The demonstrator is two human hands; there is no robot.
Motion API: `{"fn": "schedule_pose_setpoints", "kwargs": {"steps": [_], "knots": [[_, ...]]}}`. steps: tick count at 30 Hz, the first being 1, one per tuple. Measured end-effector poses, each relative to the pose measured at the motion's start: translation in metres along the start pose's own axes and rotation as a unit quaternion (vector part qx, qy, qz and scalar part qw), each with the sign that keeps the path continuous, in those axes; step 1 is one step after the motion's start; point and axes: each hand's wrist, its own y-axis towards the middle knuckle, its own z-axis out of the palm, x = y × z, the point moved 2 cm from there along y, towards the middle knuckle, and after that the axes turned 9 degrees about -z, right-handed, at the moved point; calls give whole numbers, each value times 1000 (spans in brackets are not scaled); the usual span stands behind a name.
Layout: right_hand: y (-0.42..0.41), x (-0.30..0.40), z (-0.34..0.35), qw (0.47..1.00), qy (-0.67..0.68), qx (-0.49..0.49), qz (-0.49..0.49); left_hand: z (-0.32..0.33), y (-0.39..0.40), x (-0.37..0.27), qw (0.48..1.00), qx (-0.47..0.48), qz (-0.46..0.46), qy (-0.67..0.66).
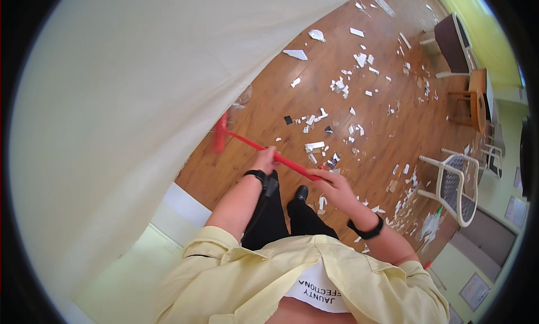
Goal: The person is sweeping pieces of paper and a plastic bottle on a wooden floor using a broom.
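Observation:
A red broom (250, 143) slants across the view before me, its blurred red head (220, 132) low at the left beside a hanging cream curtain. My left hand (266, 159) is closed around the middle of the handle. My right hand (334, 187) grips the handle near its upper end. White paper scraps (315, 147) and small dark pieces (288, 120) lie scattered on the wood-look floor (261, 185) ahead and to the right. Part of the broom head may be hidden by the curtain edge.
The large cream curtain (126, 92) fills the left side. A white-framed chair (452, 185), an orange wooden stool (478, 111) and a dark-backed chair (452, 44) stand at the right. Clear plastic (430, 226) lies on the floor at the lower right.

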Motion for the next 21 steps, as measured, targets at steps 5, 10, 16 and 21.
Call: {"fn": "schedule_pose_setpoints", "kwargs": {"steps": [5,10,16,21], "knots": [[-56,55,-50,996,-66,-59,11,86,-40,29,995,68,-51,54],[-63,59,-59,996,-43,-71,-44,97,-63,11,998,51,-9,25],[38,5,-3,987,103,-105,-72,40,-22,-87,997,-19,59,43],[125,-20,35,991,69,-97,-66,1,26,-161,989,-76,25,128]]}}
